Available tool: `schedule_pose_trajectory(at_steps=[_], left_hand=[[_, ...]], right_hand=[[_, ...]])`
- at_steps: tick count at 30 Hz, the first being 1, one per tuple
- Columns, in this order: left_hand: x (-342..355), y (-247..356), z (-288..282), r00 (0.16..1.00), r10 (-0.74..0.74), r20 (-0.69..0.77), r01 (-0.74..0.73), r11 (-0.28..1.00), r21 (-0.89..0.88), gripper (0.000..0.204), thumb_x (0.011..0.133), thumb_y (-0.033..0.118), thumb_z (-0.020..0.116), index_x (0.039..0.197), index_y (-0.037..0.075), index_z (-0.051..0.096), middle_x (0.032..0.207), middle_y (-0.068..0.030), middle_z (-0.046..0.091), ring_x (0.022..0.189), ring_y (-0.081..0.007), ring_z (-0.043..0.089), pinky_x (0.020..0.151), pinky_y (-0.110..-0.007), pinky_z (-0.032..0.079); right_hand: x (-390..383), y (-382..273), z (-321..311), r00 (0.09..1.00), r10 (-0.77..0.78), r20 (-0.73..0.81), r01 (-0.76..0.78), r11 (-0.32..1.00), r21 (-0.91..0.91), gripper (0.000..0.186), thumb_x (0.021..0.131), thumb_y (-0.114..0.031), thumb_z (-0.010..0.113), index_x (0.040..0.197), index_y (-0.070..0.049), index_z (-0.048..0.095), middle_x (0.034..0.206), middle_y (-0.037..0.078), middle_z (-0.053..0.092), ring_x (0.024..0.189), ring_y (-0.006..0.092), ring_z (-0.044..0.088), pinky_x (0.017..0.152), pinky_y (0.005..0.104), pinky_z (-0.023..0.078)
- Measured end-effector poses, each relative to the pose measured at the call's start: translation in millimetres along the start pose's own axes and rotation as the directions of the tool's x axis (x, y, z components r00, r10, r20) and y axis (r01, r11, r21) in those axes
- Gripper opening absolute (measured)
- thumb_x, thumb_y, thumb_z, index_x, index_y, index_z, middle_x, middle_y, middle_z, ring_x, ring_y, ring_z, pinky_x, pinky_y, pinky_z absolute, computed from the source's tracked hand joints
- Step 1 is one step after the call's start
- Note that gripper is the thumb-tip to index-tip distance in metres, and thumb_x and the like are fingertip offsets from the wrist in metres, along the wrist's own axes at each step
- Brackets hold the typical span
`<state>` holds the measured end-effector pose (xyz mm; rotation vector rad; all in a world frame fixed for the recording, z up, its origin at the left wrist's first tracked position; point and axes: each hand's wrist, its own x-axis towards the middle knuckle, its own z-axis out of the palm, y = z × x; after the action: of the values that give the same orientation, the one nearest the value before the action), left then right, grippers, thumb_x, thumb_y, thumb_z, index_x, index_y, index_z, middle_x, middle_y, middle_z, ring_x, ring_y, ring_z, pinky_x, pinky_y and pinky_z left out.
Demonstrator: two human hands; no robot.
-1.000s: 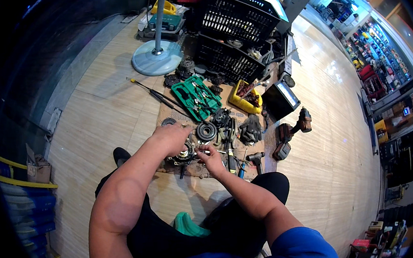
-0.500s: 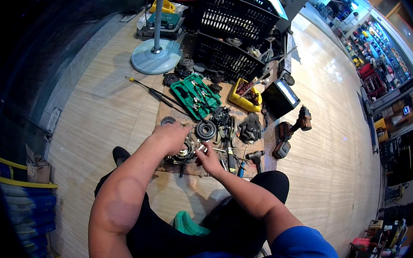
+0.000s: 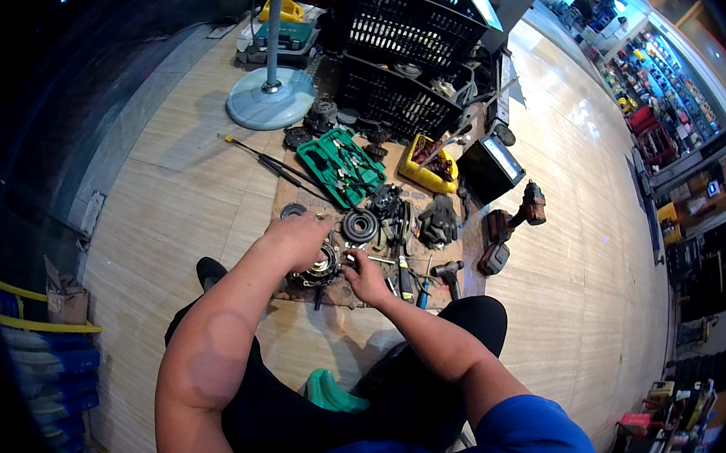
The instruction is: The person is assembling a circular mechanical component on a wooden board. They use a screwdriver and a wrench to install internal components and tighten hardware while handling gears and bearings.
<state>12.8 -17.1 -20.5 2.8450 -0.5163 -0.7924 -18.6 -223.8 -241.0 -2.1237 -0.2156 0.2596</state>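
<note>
Greasy metal hub (image 3: 322,267) sits on the cardboard mat (image 3: 293,196) between the knees, left hand (image 3: 301,239) cupped over it to steady it. Right hand (image 3: 365,278) pinches a small part, too small to tell, just beside it. Green tray (image 3: 340,166) holds tools; yellow bin (image 3: 426,165) holds bits; black crates (image 3: 408,30) behind.

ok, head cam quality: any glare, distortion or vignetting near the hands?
Head view: strong fisheye bend, black vignette at the rim; glare streaks on the wooden floor upper right; left hand and right hand evenly lit, sharp, over the round metal part.
</note>
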Motion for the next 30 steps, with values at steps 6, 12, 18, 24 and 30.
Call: schedule_pose_trajectory(at_steps=[6, 12, 18, 24, 30], left_hand=[[0.4, -2.1, 3.0, 1.0, 0.013, -0.028, -0.013, 1.0, -0.003, 0.068, 0.086, 0.03, 0.075, 0.146, 0.016, 0.047, 0.14, -0.0178, 0.054, 0.121, -0.0355, 0.06, 0.094, -0.047, 0.053], [0.8, 4.3, -1.6, 1.0, 0.011, -0.025, -0.012, 1.0, -0.008, 0.071, 0.086, 0.029, 0.076, 0.148, 0.015, 0.045, 0.141, -0.0172, 0.054, 0.124, -0.0352, 0.058, 0.099, -0.047, 0.051], [5.3, 6.5, -0.3, 0.999, 0.028, -0.015, -0.028, 1.0, -0.011, 0.071, 0.085, 0.029, 0.076, 0.148, 0.015, 0.045, 0.139, -0.0168, 0.054, 0.123, -0.0352, 0.058, 0.097, -0.046, 0.051], [12.9, 12.0, 3.3, 0.998, 0.054, -0.019, -0.055, 0.998, -0.011, 0.07, 0.085, 0.029, 0.076, 0.146, 0.016, 0.045, 0.135, -0.0164, 0.056, 0.121, -0.0357, 0.058, 0.096, -0.046, 0.051], [14.5, 7.6, 8.7, 0.998, 0.053, -0.03, -0.054, 0.998, -0.041, 0.069, 0.082, 0.024, 0.078, 0.144, 0.017, 0.047, 0.134, -0.0168, 0.057, 0.121, -0.0366, 0.058, 0.098, -0.045, 0.05]], right_hand=[[-3.3, -18.5, -6.2, 1.0, 0.003, -0.019, -0.002, 0.998, 0.062, 0.047, 0.089, -0.032, 0.075, 0.116, 0.002, 0.057, 0.095, 0.022, 0.069, 0.086, 0.032, 0.069, 0.077, 0.0416, 0.054], [-4.5, -20.8, -12.1, 1.0, 0.003, -0.027, -0.004, 0.999, -0.034, 0.042, 0.086, -0.036, 0.077, 0.099, 0.001, 0.062, 0.083, 0.019, 0.066, 0.074, 0.0303, 0.064, 0.069, 0.0407, 0.051], [-7.2, -27.1, -13.2, 0.995, -0.087, -0.043, 0.085, 0.995, -0.046, 0.04, 0.088, -0.036, 0.075, 0.086, 0.002, 0.061, 0.08, 0.019, 0.061, 0.075, 0.0342, 0.062, 0.069, 0.0431, 0.049], [-3.5, -6.3, -4.8, 0.994, -0.062, -0.091, 0.063, 0.998, 0.002, 0.028, 0.09, -0.025, 0.071, 0.098, 0.0, 0.065, 0.09, 0.021, 0.067, 0.084, 0.036, 0.065, 0.075, 0.0425, 0.051], [-1.7, -9.8, -1.4, 0.996, -0.004, -0.087, 0.011, 0.997, 0.079, 0.028, 0.087, -0.018, 0.073, 0.108, -0.001, 0.064, 0.098, 0.02, 0.069, 0.092, 0.0335, 0.067, 0.081, 0.0395, 0.053]])
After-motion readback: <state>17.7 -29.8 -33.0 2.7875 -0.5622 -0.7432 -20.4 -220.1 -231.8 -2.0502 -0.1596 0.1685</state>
